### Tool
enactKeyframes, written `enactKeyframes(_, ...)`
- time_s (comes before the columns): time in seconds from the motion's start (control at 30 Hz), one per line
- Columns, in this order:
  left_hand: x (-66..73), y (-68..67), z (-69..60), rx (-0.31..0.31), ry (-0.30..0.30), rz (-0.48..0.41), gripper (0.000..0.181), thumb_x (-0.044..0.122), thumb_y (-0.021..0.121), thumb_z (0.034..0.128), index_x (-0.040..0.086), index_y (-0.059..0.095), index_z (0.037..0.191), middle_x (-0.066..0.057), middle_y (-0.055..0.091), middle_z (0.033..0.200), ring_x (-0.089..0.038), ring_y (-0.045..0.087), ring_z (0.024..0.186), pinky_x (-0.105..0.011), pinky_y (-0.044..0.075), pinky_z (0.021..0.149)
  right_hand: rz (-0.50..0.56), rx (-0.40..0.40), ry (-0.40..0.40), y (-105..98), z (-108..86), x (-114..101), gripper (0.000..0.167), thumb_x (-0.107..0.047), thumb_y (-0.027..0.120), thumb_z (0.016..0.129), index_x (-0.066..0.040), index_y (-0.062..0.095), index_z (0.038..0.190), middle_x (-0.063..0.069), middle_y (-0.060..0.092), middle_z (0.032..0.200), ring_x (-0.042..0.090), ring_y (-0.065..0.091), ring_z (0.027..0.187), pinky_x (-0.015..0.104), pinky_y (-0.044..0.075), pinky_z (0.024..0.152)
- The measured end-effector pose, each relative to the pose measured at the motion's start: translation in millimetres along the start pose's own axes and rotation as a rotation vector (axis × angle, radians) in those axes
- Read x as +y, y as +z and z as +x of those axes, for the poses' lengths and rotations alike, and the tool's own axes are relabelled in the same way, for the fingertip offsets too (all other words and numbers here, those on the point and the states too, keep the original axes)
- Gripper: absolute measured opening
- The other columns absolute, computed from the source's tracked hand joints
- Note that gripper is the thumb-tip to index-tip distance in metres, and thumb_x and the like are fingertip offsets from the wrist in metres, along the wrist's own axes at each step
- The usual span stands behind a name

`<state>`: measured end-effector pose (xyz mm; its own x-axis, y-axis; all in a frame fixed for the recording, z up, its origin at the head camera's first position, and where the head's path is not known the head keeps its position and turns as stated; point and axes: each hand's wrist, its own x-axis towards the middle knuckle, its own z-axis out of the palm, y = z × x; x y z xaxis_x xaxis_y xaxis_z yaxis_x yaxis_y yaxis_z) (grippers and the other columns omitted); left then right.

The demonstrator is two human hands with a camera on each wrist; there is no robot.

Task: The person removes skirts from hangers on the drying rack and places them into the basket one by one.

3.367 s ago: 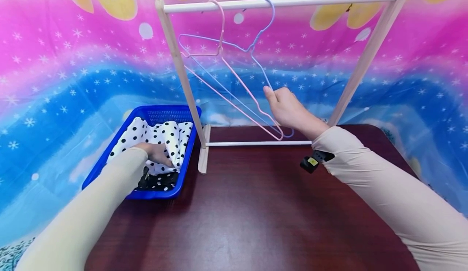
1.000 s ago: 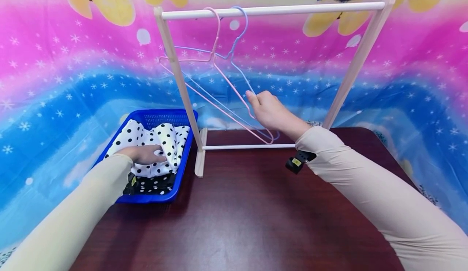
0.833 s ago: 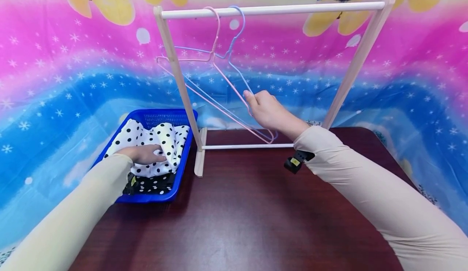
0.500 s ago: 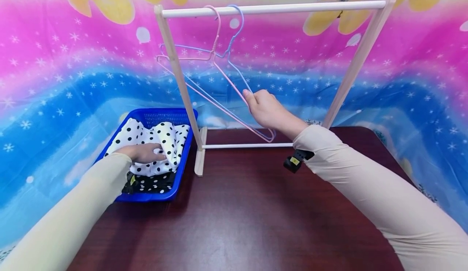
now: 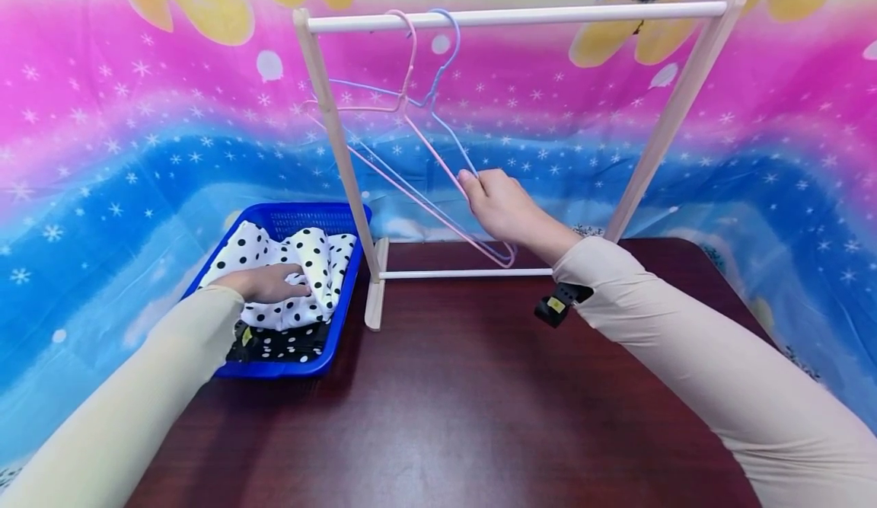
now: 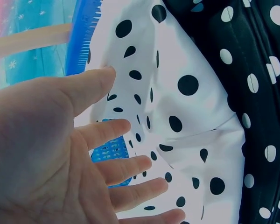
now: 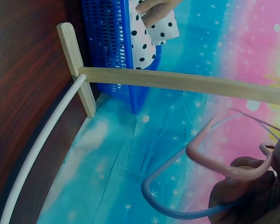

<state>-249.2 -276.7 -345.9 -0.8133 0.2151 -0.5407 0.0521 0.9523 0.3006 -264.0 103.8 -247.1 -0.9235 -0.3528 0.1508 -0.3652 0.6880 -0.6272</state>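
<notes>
In the head view my left hand (image 5: 274, 283) lies over white cloth with black dots (image 5: 315, 253) in a blue basket (image 5: 342, 344). The left wrist view shows its fingers spread, gripping nothing. Black cloth with white dots (image 5: 294, 343) lies nearer the basket's front. My right hand (image 5: 503, 203) grips the sloping arm of a blue hanger (image 5: 450, 133). A pink hanger (image 5: 430, 150) hangs just left of it, its end close against the same hand in the right wrist view; whether that is held too is unclear. Both hooks sit on the rail (image 5: 582, 14).
A wooden rack (image 5: 342, 154) stands on the dark red table (image 5: 438, 394), its left upright beside the basket. A white lower bar (image 5: 466, 273) joins the uprights. A patterned cloth backdrop (image 5: 171, 158) surrounds the table. Black wrist cameras (image 5: 558, 306) are strapped to both wrists.
Over the longer span, my right hand has moved left with the blue hanger, bringing its hook nearer the pink one. My left hand has drawn back slightly left. In the last second little has moved.
</notes>
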Motion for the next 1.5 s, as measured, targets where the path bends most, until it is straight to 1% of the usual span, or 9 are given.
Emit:
enactKeyframes(0.17,-0.1,-0.6,-2.7,0.013,-0.004,-0.002,0.076,0.044,0.043,0.1064,-0.008,0.019,0.157,-0.035,0.022,0.161,-0.057,0.023,0.147,-0.068,0.029,0.117,-0.001,0.005,-0.012,-1,-1.1,0,0.051,-0.036,0.032,0.111,-0.010,0.047,0.070,0.000,0.038,0.058,0.017,0.035,0.052,0.030,0.033,0.054)
enactKeyframes(0.33,0.6,-0.1,-3.8,0.023,-0.004,-0.009,0.075,0.044,0.043,0.1063,-0.006,0.019,0.157,-0.035,0.021,0.161,-0.056,0.022,0.147,-0.068,0.028,0.117,-0.002,0.007,-0.010,-1,-2.1,-1,0.051,-0.035,0.032,0.111,-0.010,0.046,0.070,0.000,0.038,0.058,0.017,0.036,0.052,0.030,0.034,0.053)
enactKeyframes(0.53,1.1,-2.2,-8.0,0.037,0.002,0.001,0.076,0.045,0.044,0.1061,-0.006,0.020,0.157,-0.036,0.021,0.161,-0.057,0.022,0.147,-0.068,0.027,0.117,-0.009,0.005,-0.015,-2,-2.7,0,0.052,-0.035,0.032,0.111,-0.010,0.047,0.069,0.000,0.038,0.057,0.017,0.037,0.052,0.031,0.035,0.054)
enactKeyframes(0.77,2.1,-6.3,-12.7,0.034,0.000,0.013,0.076,0.047,0.042,0.1063,-0.004,0.020,0.158,-0.035,0.020,0.161,-0.057,0.021,0.147,-0.069,0.028,0.116,-0.002,-0.013,-0.032,-3,-3.5,0,0.052,-0.036,0.032,0.111,-0.009,0.049,0.070,0.001,0.039,0.057,0.018,0.036,0.051,0.031,0.033,0.052)
enactKeyframes(1.03,1.1,-9.4,-15.0,0.053,0.001,0.002,0.072,0.043,0.044,0.1067,-0.003,0.022,0.158,-0.036,0.021,0.161,-0.057,0.023,0.147,-0.069,0.030,0.115,-0.017,-0.004,-0.010,-3,-3.3,-1,0.052,-0.038,0.031,0.111,-0.009,0.051,0.073,0.001,0.042,0.060,0.018,0.039,0.051,0.031,0.036,0.051)
enactKeyframes(1.23,2.0,-11.3,-17.6,0.072,0.006,0.003,0.073,0.044,0.046,0.1061,-0.003,0.024,0.157,-0.035,0.022,0.160,-0.057,0.022,0.147,-0.069,0.029,0.115,-0.034,0.009,-0.006,-4,-3.4,-1,0.052,-0.039,0.031,0.111,-0.010,0.050,0.072,0.001,0.042,0.060,0.018,0.040,0.052,0.031,0.037,0.053)
enactKeyframes(1.33,3.1,-12.2,-18.2,0.095,0.011,0.025,0.072,0.044,0.046,0.1058,-0.002,0.025,0.157,-0.035,0.023,0.160,-0.056,0.023,0.147,-0.069,0.028,0.116,-0.036,0.009,-0.003,-5,-3.6,-1,0.051,-0.039,0.032,0.111,-0.010,0.051,0.074,0.001,0.043,0.061,0.018,0.043,0.052,0.032,0.039,0.052)
enactKeyframes(1.5,5.8,-13.6,-20.0,0.125,0.018,0.054,0.071,0.042,0.046,0.1058,-0.004,0.026,0.156,-0.035,0.027,0.159,-0.056,0.026,0.146,-0.068,0.030,0.115,-0.006,-0.016,0.015,-6,-4.4,0,0.051,-0.041,0.032,0.110,-0.008,0.053,0.078,0.003,0.048,0.063,0.020,0.051,0.052,0.033,0.048,0.053)
